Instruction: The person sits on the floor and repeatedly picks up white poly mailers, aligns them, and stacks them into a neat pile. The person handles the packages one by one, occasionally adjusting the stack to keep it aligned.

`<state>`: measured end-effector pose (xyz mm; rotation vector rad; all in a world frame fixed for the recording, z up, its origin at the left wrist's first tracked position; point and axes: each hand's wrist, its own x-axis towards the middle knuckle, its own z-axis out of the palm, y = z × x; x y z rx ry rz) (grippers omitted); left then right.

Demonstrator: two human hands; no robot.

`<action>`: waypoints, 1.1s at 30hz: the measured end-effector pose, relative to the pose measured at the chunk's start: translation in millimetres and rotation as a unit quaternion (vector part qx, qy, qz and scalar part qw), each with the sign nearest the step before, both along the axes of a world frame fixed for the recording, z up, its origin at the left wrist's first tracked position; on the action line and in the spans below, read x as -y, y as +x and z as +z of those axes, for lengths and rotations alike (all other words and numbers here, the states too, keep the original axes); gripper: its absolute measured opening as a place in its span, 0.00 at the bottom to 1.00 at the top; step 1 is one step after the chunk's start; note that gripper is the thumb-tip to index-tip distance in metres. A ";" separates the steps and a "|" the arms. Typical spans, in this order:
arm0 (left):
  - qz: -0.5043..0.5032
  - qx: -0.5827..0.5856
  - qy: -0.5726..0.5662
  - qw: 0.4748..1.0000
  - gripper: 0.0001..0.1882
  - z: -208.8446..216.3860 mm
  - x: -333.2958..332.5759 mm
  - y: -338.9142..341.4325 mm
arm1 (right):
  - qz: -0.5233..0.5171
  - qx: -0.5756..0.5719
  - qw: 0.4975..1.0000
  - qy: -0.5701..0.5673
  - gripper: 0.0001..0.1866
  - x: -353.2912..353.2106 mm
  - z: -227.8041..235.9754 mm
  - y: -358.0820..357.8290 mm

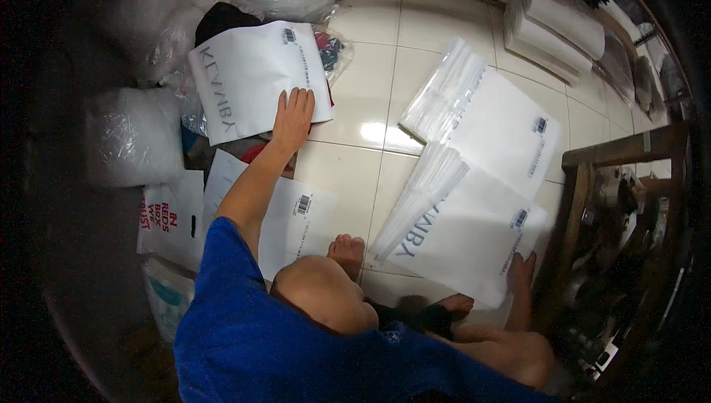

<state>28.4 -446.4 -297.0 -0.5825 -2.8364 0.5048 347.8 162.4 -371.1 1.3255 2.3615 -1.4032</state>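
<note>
My left hand point(295, 118) lies palm down with its fingers stretched out on a white plastic mailing bag point(259, 70), which rests on a pile at the far left. On the right, two overlapping stacks of white mailing bags lie on the floor, a far stack point(503, 118) and a near stack point(466, 232). Both have bunched clear edges on their left side. At the right edge of the near stack, my right hand point(521, 271) grips the bags, its fingers partly hidden. Another white mailing bag point(285, 218) lies flat beneath my left forearm.
Clear plastic bundles point(137, 136) crowd the left side, with a white bag with red print point(172, 214) below them. White rolls point(555, 25) lie at the far right. A dark wooden frame point(622, 150) stands close on the right. My bare foot point(346, 251) rests on the tiles.
</note>
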 end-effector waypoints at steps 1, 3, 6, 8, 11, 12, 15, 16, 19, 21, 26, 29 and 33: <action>-0.004 -0.005 0.002 1.000 0.30 -3.0 8.2 1.8 | -0.013 0.000 1.000 -0.011 0.29 28.9 29.3 -11.3; -0.025 -0.021 0.014 0.999 0.30 -9.0 11.8 -3.6 | -0.032 -0.001 0.999 -0.029 0.30 44.4 47.6 -20.7; -0.031 -0.030 0.096 0.994 0.29 -14.5 21.3 -10.7 | -0.006 0.027 1.000 -0.012 0.35 26.0 33.1 -13.1; -0.027 -0.043 0.169 0.984 0.26 -11.2 23.3 -11.6 | 0.044 0.065 0.995 0.070 0.36 8.9 15.0 -7.1; -0.006 -0.063 0.288 0.956 0.25 0.6 31.9 -4.9 | 0.010 0.080 0.995 0.054 0.36 9.6 12.3 -7.9; 0.002 -0.070 0.329 0.942 0.25 5.0 35.2 -1.6 | 0.000 0.085 0.995 0.047 0.37 12.8 14.0 -9.7; -0.019 -0.108 0.408 0.906 0.26 24.6 37.0 4.2 | -0.038 0.064 0.997 0.028 0.38 19.2 16.9 -10.6; -0.019 -0.125 0.435 0.891 0.27 33.9 36.6 7.3 | -0.050 0.033 0.998 0.017 0.38 21.0 16.8 -9.2; -0.018 -0.169 0.499 0.850 0.30 63.8 37.5 22.9 | -0.087 0.005 0.996 0.006 0.37 60.8 48.7 -26.3; -0.022 -0.188 0.529 0.827 0.33 80.8 34.6 32.9 | -0.076 0.023 0.996 0.050 0.37 61.9 52.3 -28.7; -0.066 -0.207 0.530 0.820 0.22 95.9 10.7 51.0 | 0.110 -0.037 0.979 0.168 0.38 -60.1 -42.4 7.9; -0.077 -0.207 0.529 0.819 0.18 100.2 0.2 66.6 | 0.167 0.051 0.912 0.370 0.35 -42.7 -29.7 -6.7; -0.077 -0.223 0.594 0.769 0.21 89.3 -2.8 66.5 | 0.188 -0.147 0.970 0.042 0.25 36.4 70.0 -99.4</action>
